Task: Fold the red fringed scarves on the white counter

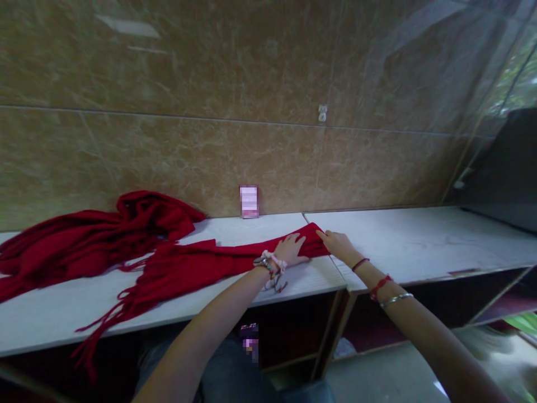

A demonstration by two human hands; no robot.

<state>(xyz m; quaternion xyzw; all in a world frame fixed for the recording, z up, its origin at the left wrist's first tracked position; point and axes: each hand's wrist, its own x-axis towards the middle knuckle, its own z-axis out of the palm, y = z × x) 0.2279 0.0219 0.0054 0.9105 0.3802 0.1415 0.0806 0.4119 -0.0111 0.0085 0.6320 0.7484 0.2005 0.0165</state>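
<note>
A red scarf [197,263] lies stretched along the white countertop [403,240], its fringed end spread at the left and hanging over the front edge. My left hand [291,249] rests on the scarf near its right end, fingers spread over the cloth. At that end, my right hand [335,244] pinches the scarf's edge between thumb and fingers. Both wrists wear bracelets. Left of the scarf, a second heap of red cloth [96,235] lies crumpled against the wall.
A small blurred card [249,201] leans on the brown marble-patterned wall [210,151]. A dark boxy object [507,162] stands at the far right of the counter. Open shelf compartments [289,336] lie below the countertop. A wall socket [322,113] is above.
</note>
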